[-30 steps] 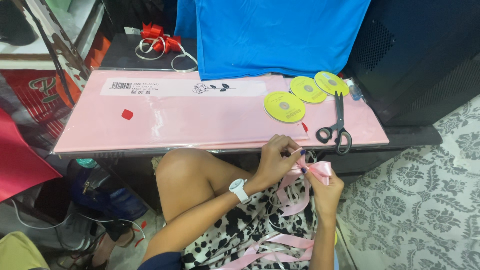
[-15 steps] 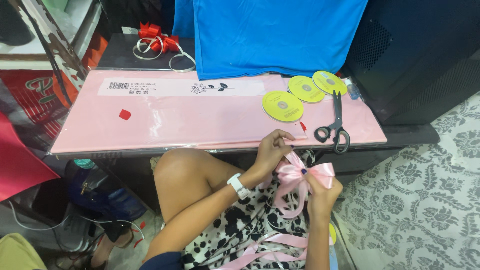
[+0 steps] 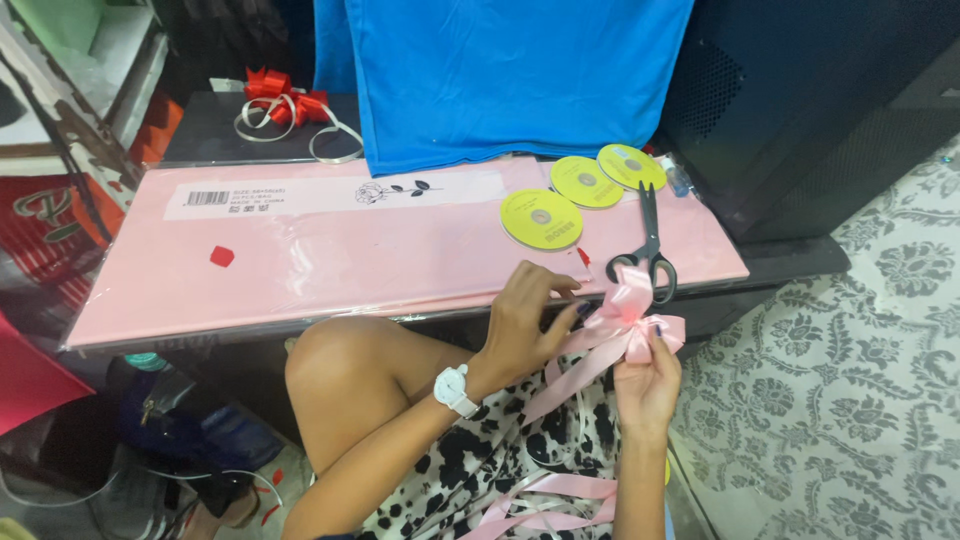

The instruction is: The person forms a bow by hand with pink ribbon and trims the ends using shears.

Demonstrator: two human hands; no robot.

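A pink ribbon bow [image 3: 628,312] is held between both hands above my lap. My left hand [image 3: 530,325], with a white wristwatch [image 3: 456,388] on its wrist, pinches the bow's left side. My right hand [image 3: 648,378] grips the bow from below at its knot. Long pink ribbon tails [image 3: 545,500] trail down over my black-and-white patterned clothing. Black-handled scissors [image 3: 648,240] lie on the pink wrapped pack [image 3: 330,250] just beyond the bow.
Three yellow ribbon spools [image 3: 585,182] sit on the pink pack by the scissors. A blue cloth [image 3: 510,75] hangs behind. A red bow with white ribbon [image 3: 285,105] lies at the back left. Patterned floor [image 3: 850,400] spreads to the right.
Both hands have lifted the bow slightly up and toward the pack's edge. The loops have been pulled out fuller and the bow now stands more upright.
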